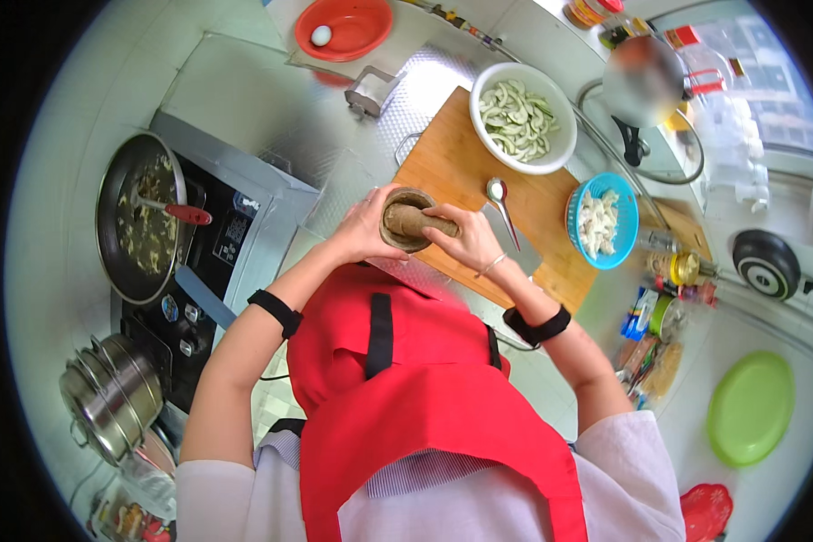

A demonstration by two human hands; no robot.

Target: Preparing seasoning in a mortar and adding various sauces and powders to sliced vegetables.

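My left hand (364, 227) is wrapped around the side of a brown mortar (406, 246), tilted so that its mouth faces up at me. In my right hand (471, 240) is the handle of a wooden pestle (413, 221), its thick end down inside the mortar. The contents of the mortar are hard to make out. Just beyond my right hand, a metal spoon (503, 203) with white matter in its bowl lies on a wooden cutting board (440, 162). Beside it rests a flat metal blade (515, 237), partly hidden by my right hand.
A white bowl of sliced green vegetable (477, 115) and a blue basket of whitish pieces (629, 223) stand to the right. On the stove at left are a frying pan (105, 230) with a red-handled utensil and a steamer pot (112, 400). A red basin (362, 30) holds an egg.
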